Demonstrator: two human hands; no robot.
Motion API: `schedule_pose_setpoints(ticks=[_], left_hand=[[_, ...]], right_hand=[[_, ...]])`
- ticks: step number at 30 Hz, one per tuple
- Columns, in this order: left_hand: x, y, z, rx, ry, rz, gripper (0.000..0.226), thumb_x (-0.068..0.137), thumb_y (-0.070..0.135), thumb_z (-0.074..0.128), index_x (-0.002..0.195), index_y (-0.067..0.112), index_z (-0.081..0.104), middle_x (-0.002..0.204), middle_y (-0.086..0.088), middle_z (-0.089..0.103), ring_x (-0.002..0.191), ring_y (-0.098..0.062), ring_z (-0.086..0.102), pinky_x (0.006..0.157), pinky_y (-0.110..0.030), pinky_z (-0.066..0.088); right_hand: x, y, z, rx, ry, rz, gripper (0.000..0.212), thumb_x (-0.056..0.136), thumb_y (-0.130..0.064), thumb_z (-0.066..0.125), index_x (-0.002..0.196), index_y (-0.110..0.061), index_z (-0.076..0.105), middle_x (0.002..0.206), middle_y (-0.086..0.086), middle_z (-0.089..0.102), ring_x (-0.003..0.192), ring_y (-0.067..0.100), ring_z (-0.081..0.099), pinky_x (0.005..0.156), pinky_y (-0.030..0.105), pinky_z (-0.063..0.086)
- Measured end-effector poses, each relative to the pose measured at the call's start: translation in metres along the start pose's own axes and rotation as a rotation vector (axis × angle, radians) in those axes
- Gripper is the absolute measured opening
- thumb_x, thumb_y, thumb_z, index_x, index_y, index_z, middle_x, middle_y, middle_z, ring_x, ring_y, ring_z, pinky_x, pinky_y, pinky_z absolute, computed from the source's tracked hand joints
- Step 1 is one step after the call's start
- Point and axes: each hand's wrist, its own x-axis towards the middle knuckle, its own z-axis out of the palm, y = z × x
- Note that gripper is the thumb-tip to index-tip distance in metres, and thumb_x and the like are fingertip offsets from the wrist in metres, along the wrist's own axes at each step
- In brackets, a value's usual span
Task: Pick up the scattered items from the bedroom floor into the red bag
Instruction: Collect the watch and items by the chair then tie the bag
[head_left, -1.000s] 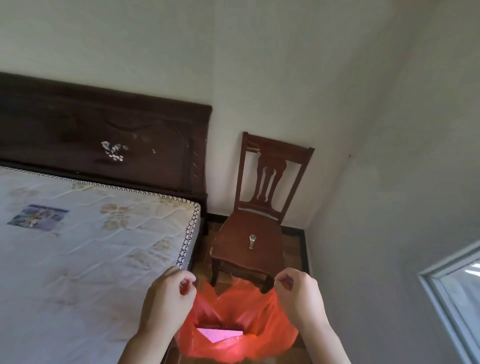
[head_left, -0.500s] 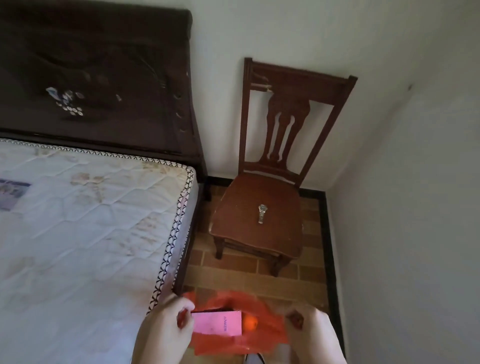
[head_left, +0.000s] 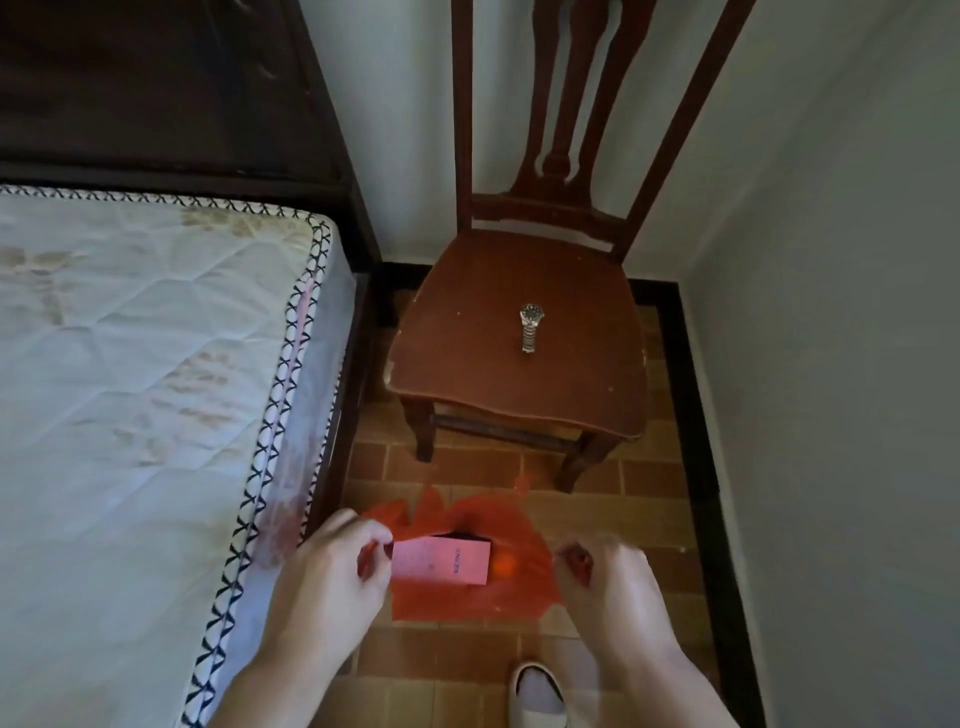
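Note:
The red bag (head_left: 467, 597) sits low over the tiled floor between the bed and the chair, its mouth spread open. Inside lie a pink box (head_left: 441, 561), a small orange ball (head_left: 505, 565) and a dark item (head_left: 465, 535) partly hidden behind the box. My left hand (head_left: 332, 577) pinches the bag's left edge, with red plastic showing between thumb and fingers. At the bag's right edge, my right hand (head_left: 608, 582) pinches it the same way.
A wooden chair (head_left: 467, 364) stands against the wall just beyond the bag, with a metal wristwatch (head_left: 530, 325) on its seat. The mattress (head_left: 130, 364) borders the left, a grey wall the right. A white slipper (head_left: 537, 696) shows near the bottom edge.
The view has tilted down towards the floor. The bag has dropped from chest height to the tiles, with both hands still holding its edges.

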Motion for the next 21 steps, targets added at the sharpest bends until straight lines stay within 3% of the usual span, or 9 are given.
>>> schedule_pose_setpoints(ticks=[5, 8, 13, 17, 21], left_hand=[[0.022, -0.026, 0.051, -0.011, 0.039, 0.05, 0.018, 0.08, 0.006, 0.077, 0.086, 0.023, 0.073, 0.084, 0.017, 0.056, 0.062, -0.004, 0.057, 0.054, -0.028, 0.051], [0.032, -0.037, 0.078, 0.001, 0.054, 0.143, 0.013, 0.085, 0.009, 0.073, 0.093, 0.019, 0.074, 0.092, 0.013, 0.06, 0.067, -0.008, 0.062, 0.059, -0.028, 0.054], [0.045, -0.065, 0.124, 0.091, -0.017, 0.336, 0.014, 0.086, 0.01, 0.074, 0.099, 0.016, 0.076, 0.094, 0.013, 0.058, 0.076, -0.004, 0.06, 0.068, -0.015, 0.051], [0.059, -0.1, 0.151, 0.24, -0.057, 0.531, 0.017, 0.086, 0.011, 0.075, 0.102, 0.016, 0.077, 0.094, 0.01, 0.058, 0.089, -0.01, 0.057, 0.074, -0.028, 0.055], [0.073, -0.13, 0.171, 0.368, -0.102, 0.609, 0.021, 0.084, 0.015, 0.076, 0.105, 0.02, 0.077, 0.096, 0.01, 0.058, 0.091, -0.014, 0.057, 0.073, -0.033, 0.053]], right_hand=[[0.031, 0.023, 0.042, -0.028, 0.068, -0.129, 0.017, 0.096, -0.023, 0.065, 0.088, -0.039, 0.068, 0.086, -0.021, 0.064, 0.076, 0.0, 0.063, 0.07, 0.022, 0.056], [0.047, 0.039, 0.067, -0.03, 0.132, -0.234, 0.014, 0.093, -0.024, 0.067, 0.091, -0.038, 0.067, 0.09, -0.024, 0.063, 0.087, -0.002, 0.061, 0.085, 0.031, 0.053], [0.079, 0.058, 0.107, -0.161, 0.172, -0.477, 0.011, 0.095, -0.025, 0.066, 0.1, -0.034, 0.069, 0.095, -0.022, 0.058, 0.092, 0.002, 0.051, 0.092, 0.03, 0.04], [0.11, 0.07, 0.143, -0.278, 0.11, -0.689, 0.012, 0.099, -0.03, 0.059, 0.105, -0.03, 0.069, 0.101, -0.017, 0.052, 0.096, 0.007, 0.045, 0.091, 0.033, 0.041], [0.129, 0.077, 0.181, -0.4, -0.009, -0.864, 0.021, 0.102, -0.028, 0.049, 0.113, -0.027, 0.067, 0.122, -0.008, 0.052, 0.113, 0.015, 0.047, 0.096, 0.034, 0.04]])
